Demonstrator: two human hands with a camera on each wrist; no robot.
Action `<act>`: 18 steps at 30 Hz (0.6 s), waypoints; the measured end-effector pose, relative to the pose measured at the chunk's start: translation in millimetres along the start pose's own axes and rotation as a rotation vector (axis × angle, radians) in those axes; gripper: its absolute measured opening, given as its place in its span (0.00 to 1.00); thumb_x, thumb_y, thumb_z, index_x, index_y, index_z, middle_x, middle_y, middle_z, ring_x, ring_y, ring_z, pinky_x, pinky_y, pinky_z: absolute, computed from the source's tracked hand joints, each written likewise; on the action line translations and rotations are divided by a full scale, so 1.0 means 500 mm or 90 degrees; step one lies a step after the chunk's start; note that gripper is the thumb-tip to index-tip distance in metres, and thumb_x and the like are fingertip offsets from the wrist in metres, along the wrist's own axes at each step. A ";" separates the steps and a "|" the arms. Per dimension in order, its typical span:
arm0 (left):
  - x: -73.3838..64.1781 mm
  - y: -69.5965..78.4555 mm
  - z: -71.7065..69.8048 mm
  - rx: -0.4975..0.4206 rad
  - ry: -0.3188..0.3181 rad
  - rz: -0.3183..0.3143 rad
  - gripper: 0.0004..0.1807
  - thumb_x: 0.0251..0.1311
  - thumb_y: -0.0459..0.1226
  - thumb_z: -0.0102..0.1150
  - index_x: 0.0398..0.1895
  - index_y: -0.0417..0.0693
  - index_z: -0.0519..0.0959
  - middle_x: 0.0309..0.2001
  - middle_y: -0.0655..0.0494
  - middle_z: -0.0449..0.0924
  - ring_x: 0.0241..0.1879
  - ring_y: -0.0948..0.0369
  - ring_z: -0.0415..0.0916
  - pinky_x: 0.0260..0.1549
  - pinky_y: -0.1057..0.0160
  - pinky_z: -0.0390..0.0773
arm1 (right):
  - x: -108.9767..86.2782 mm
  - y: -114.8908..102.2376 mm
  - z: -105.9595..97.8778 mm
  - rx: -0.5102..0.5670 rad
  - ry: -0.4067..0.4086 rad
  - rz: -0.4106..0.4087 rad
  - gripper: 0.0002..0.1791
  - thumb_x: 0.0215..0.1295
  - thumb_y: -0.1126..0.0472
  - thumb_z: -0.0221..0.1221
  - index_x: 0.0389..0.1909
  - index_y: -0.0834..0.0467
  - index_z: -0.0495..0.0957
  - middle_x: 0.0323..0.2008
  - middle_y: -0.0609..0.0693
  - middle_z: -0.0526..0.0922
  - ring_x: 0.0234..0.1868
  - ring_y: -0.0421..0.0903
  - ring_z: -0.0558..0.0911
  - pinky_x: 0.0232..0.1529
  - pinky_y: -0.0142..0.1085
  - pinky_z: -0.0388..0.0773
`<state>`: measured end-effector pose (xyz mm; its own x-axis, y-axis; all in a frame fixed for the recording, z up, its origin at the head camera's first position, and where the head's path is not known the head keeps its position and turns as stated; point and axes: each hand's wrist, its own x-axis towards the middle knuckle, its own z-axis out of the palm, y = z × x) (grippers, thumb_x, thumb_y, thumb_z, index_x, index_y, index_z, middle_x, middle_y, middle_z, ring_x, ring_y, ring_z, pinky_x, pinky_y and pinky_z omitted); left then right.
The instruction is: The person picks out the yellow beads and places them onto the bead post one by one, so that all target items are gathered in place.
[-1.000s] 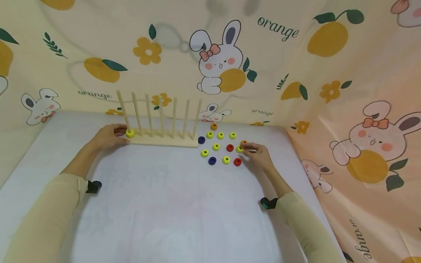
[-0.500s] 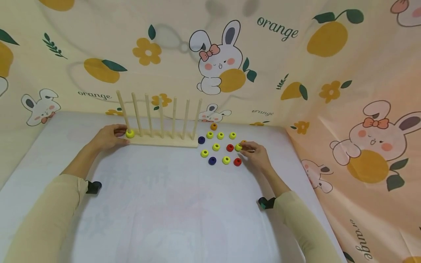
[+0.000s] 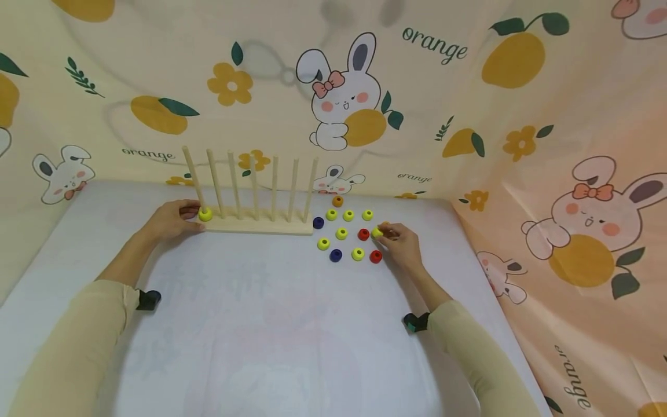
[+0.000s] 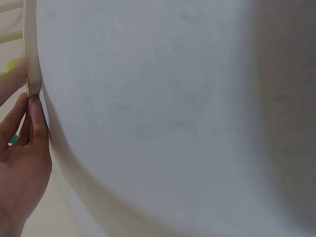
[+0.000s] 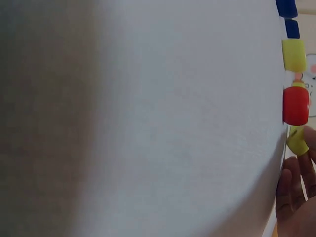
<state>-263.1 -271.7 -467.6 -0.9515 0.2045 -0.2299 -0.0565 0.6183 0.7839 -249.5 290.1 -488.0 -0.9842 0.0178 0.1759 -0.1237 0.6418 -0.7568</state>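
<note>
A wooden peg rack [image 3: 260, 223] with a row of upright pegs stands at the back left of the table. One yellow bead [image 3: 205, 214] sits at the foot of its leftmost peg. My left hand [image 3: 172, 221] holds the left end of the rack's base, thumb in front and fingers behind; in the left wrist view the fingertips meet the base end [image 4: 33, 81]. My right hand [image 3: 405, 243] pinches another yellow bead [image 3: 377, 232] between thumb and finger. That bead looks tilted in the right wrist view, beside a red bead [image 5: 296, 106].
Right of the rack lie several loose beads: yellow ones [image 3: 341, 233], red ones [image 3: 376, 256], dark blue ones [image 3: 336, 255] and an orange one [image 3: 337, 201]. Another orange bead [image 3: 385, 224] is partly hidden behind my right hand. A printed cloth [image 3: 234, 127] hangs behind the table.
My right hand has closed on the yellow bead and shifted it slightly left and back, close to a red bead. The left hand stays at the rack's end.
</note>
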 end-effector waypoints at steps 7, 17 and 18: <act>-0.001 0.001 0.002 0.005 0.007 0.000 0.43 0.61 0.36 0.68 0.71 0.25 0.56 0.68 0.27 0.61 0.68 0.37 0.60 0.68 0.43 0.63 | -0.004 -0.005 0.005 -0.009 0.013 0.002 0.13 0.59 0.62 0.71 0.45 0.59 0.86 0.45 0.54 0.84 0.45 0.50 0.83 0.49 0.42 0.83; -0.003 0.001 0.005 0.011 0.012 0.005 0.42 0.61 0.35 0.67 0.71 0.25 0.56 0.68 0.27 0.62 0.68 0.38 0.61 0.68 0.44 0.63 | -0.007 -0.010 0.005 -0.042 -0.031 0.030 0.16 0.58 0.62 0.71 0.47 0.59 0.85 0.44 0.54 0.84 0.44 0.50 0.81 0.47 0.41 0.81; -0.003 0.001 0.004 0.010 0.012 0.008 0.42 0.61 0.35 0.67 0.71 0.24 0.56 0.68 0.27 0.61 0.68 0.37 0.61 0.68 0.43 0.63 | -0.005 -0.013 0.003 -0.043 -0.037 0.033 0.16 0.58 0.62 0.71 0.47 0.58 0.85 0.44 0.54 0.84 0.44 0.50 0.81 0.47 0.41 0.81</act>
<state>-261.2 -270.1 -467.9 -0.9576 0.1984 -0.2090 -0.0398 0.6272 0.7779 -246.6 284.7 -484.5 -0.9950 0.0097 0.0991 -0.0648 0.6920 -0.7190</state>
